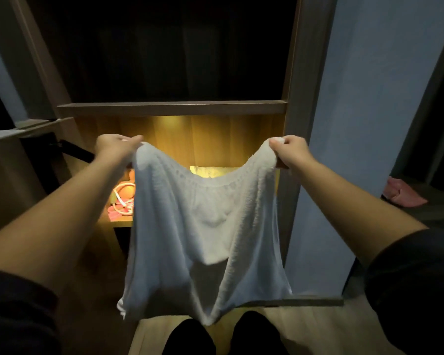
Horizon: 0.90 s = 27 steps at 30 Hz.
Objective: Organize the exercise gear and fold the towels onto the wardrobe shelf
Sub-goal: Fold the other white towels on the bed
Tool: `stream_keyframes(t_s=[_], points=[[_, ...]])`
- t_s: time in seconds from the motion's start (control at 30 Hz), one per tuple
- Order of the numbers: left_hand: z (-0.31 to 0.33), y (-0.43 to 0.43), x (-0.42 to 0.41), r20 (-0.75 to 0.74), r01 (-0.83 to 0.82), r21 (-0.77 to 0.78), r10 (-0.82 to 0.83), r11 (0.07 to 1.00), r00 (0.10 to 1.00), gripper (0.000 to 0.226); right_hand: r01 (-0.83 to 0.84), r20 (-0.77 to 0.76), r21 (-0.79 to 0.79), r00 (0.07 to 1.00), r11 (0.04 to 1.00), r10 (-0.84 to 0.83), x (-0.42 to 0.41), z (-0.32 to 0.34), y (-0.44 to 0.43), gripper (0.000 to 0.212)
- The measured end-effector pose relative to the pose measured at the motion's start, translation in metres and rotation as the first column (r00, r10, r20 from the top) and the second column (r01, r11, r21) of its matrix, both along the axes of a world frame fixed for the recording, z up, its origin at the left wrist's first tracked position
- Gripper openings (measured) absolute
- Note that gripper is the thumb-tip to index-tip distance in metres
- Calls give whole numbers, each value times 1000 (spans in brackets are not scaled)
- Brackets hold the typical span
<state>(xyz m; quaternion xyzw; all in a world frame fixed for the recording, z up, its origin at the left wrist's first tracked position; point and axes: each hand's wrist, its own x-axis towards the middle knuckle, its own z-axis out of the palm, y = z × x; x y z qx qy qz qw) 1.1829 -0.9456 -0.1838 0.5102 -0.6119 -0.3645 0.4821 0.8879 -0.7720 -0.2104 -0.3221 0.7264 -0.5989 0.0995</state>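
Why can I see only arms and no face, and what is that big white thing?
The camera sits on the person's head and looks down, so you see only their own arms. There is just this one picture. The left hand and the right hand each pinch a top corner of a white towel, holding it spread out so it hangs. Behind it is a glowing wardrobe shelf. On it lie a pink and white cord and a round orange thing, partly hidden by the towel. No machine here, only two bare hands.
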Motion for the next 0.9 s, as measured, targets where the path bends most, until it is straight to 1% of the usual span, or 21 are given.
stream_keyframes(t_s=[0.07, 0.1, 0.2, 0.3, 0.4, 0.47, 0.6, 0.67, 0.73, 0.83, 0.9], points=[[1, 14, -17, -79, 101, 61, -96, 993, 992, 23, -110, 52, -32, 992, 993, 111, 27, 3, -8, 12], [1, 21, -25, -95, 144, 80, -136, 986, 986, 22, -168, 78, -42, 982, 985, 171, 40, 4, -11, 11], [-7, 43, -46, -77, 261, 117, -253, 958, 964, 17, -312, 113, -23, 943, 950, 313, 72, -1, -22, 16], [-18, 63, -59, -91, 375, 164, -365, 912, 927, 17, -387, 142, -18, 912, 922, 386, 93, -11, -28, 18], [-29, 68, -62, -64, 384, 191, -379, 903, 923, 15, -378, 122, 19, 920, 925, 373, 103, -23, -32, 24], [-33, 68, -64, -70, 381, 210, -375, 900, 924, 16, -353, 102, 40, 932, 935, 347, 106, -28, -35, 24], [-36, 66, -66, -70, 388, 235, -383, 891, 921, 18, -330, 77, 64, 943, 942, 325, 109, -31, -37, 18], [-34, 64, -67, -86, 402, 236, -393, 885, 916, 20, -316, 66, 44, 948, 948, 313, 106, -29, -38, 13], [-32, 61, -67, -116, 404, 243, -387, 882, 915, 17, -316, 55, 20, 948, 949, 314, 104, -27, -38, 11], [-29, 60, -69, -120, 399, 254, -380, 881, 917, 12, -337, -21, 65, 940, 939, 339, 102, -25, -39, 8], [-29, 60, -71, -120, 398, 264, -379, 879, 918, 12, -350, -98, 123, 927, 929, 362, 103, -24, -39, 16]])
